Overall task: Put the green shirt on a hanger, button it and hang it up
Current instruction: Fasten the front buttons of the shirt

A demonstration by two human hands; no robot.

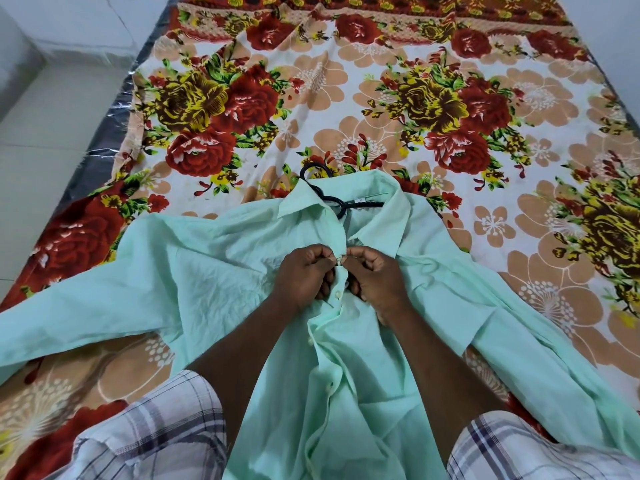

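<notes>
The pale green shirt lies face up on the bed, sleeves spread to both sides, collar pointing away from me. A black hanger sits inside the collar, its hook poking out beyond it. My left hand and my right hand meet at the shirt's front placket just below the collar. Both pinch the fabric edges around a small white button. Further white buttons run down the placket toward me, and the lower front looks loosely closed and wrinkled.
A floral bedsheet in red, yellow and peach covers the mattress. The bed's left edge drops to a pale tiled floor. My checked sleeves fill the bottom corners.
</notes>
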